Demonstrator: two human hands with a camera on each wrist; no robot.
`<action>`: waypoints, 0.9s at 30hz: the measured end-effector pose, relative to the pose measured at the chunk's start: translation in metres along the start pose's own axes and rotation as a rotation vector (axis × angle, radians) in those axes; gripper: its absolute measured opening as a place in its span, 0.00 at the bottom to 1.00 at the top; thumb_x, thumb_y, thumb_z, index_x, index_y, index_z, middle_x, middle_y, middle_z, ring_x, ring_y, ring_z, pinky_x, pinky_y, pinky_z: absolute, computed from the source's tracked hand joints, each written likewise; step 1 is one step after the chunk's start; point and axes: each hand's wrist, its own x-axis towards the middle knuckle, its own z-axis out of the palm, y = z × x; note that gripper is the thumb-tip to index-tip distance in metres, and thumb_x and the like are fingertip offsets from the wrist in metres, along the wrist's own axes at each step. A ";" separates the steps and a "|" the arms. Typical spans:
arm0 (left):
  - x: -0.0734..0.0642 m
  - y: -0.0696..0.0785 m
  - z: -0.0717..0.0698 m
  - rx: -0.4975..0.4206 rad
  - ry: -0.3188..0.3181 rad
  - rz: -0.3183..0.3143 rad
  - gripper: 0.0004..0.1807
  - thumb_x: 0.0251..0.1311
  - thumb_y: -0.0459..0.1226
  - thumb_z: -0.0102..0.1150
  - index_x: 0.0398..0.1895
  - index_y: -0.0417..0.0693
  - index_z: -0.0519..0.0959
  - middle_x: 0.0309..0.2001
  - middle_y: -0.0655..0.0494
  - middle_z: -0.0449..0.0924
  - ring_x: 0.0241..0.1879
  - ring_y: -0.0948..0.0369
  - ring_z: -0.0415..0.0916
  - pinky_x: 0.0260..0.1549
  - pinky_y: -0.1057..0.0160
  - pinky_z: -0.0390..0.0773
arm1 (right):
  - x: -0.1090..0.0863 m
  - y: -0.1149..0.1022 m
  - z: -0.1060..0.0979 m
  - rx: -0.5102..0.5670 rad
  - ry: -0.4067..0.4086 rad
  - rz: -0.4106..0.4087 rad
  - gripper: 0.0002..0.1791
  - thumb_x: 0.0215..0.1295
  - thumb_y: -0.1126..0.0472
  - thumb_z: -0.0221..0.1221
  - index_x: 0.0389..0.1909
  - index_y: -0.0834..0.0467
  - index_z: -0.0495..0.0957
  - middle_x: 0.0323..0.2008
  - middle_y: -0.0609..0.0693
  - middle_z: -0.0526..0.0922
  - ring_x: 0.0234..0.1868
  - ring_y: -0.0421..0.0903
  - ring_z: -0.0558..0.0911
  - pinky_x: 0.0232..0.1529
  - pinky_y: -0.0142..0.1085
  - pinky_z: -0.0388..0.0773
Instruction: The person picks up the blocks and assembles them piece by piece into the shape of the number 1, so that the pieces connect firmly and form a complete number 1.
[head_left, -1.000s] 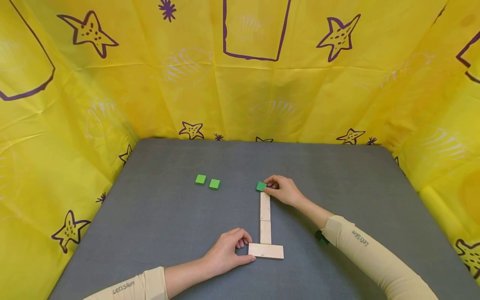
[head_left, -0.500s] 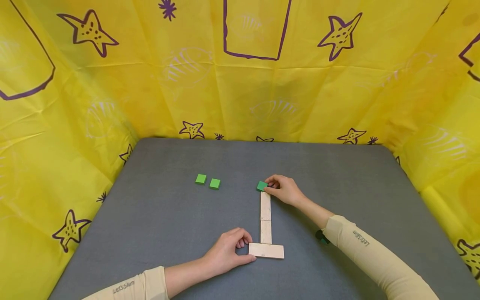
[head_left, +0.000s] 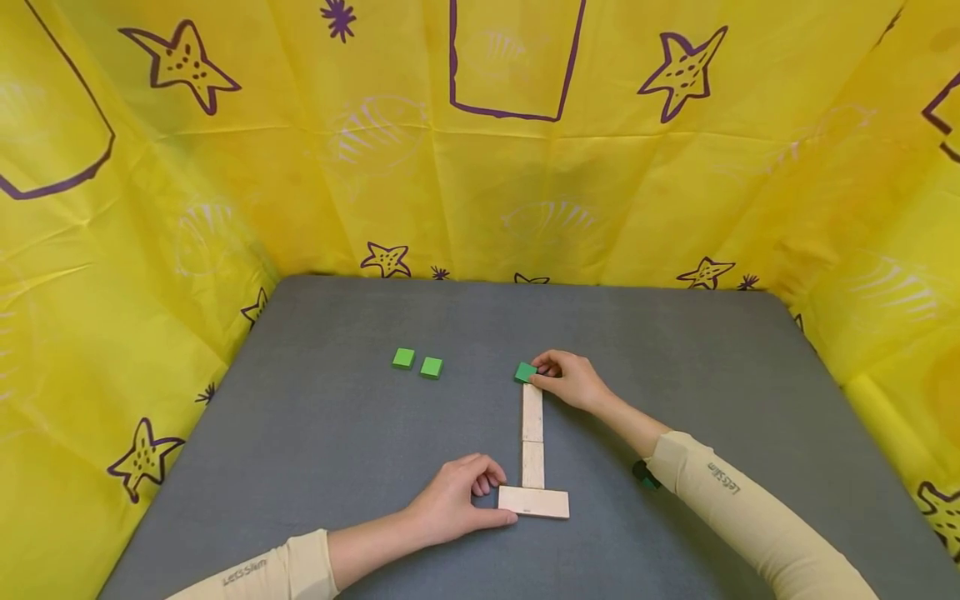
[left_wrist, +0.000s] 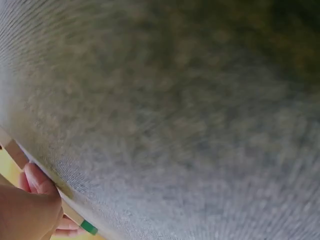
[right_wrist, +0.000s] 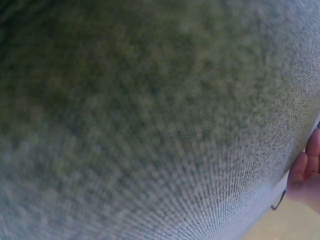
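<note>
A flat pale wooden block [head_left: 536,502] lies crosswise at the near end of a line on the grey table. My left hand [head_left: 453,500] holds its left end, thumb at the front edge and a fingertip at the back corner. From its middle, two more wooden blocks [head_left: 532,437] run away from me, end to end. At their far end sits a dark green square block [head_left: 524,372]. My right hand [head_left: 572,381] pinches this one at its right side, between thumb and fingers. The right wrist view shows only part of the right hand [right_wrist: 306,177].
Two light green square blocks [head_left: 403,358] lie close together to the left of the dark green one. Yellow cloth [head_left: 480,192] with drawn starfish and fish hangs around the back and sides of the table [head_left: 337,433].
The left thumb tip has slid slightly right along the front edge of the crosswise wooden block. The right hand and the blocks stay where they were.
</note>
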 end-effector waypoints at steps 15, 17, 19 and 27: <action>0.018 0.006 -0.019 0.017 0.080 -0.035 0.17 0.53 0.43 0.73 0.42 0.47 0.79 0.36 0.57 0.79 0.34 0.63 0.74 0.37 0.68 0.75 | 0.000 0.000 -0.001 -0.003 -0.003 0.004 0.13 0.61 0.58 0.66 0.44 0.61 0.81 0.34 0.49 0.82 0.35 0.44 0.77 0.38 0.36 0.73; 0.020 0.006 -0.023 0.028 0.101 -0.038 0.17 0.53 0.43 0.72 0.42 0.46 0.80 0.37 0.56 0.79 0.34 0.62 0.74 0.37 0.66 0.76 | 0.000 0.000 0.000 -0.003 -0.006 0.009 0.13 0.61 0.58 0.66 0.44 0.61 0.81 0.34 0.49 0.82 0.35 0.44 0.77 0.38 0.36 0.73; 0.022 0.005 -0.027 0.039 0.124 -0.041 0.17 0.53 0.42 0.72 0.42 0.45 0.80 0.37 0.56 0.80 0.34 0.61 0.75 0.37 0.65 0.76 | 0.000 0.000 0.000 -0.003 -0.008 0.011 0.13 0.62 0.58 0.65 0.44 0.61 0.81 0.34 0.49 0.81 0.35 0.44 0.77 0.38 0.37 0.73; 0.028 0.002 -0.042 0.076 0.211 -0.104 0.16 0.53 0.42 0.72 0.41 0.45 0.80 0.35 0.54 0.78 0.34 0.60 0.74 0.37 0.62 0.76 | 0.000 0.000 0.000 0.007 -0.009 0.016 0.13 0.61 0.58 0.66 0.44 0.60 0.82 0.34 0.48 0.82 0.36 0.44 0.77 0.39 0.37 0.73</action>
